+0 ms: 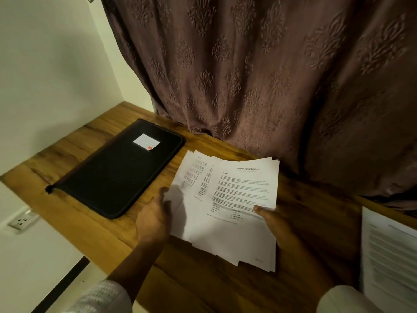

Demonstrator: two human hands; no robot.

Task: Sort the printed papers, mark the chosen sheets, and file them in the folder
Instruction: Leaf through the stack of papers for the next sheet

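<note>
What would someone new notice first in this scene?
A fanned stack of printed papers in the middle of the wooden desk, pinched by the right hand with the left hand at its left edge. Left of it lies a closed black folder with a white label, and a brown patterned curtain hangs behind.
</note>
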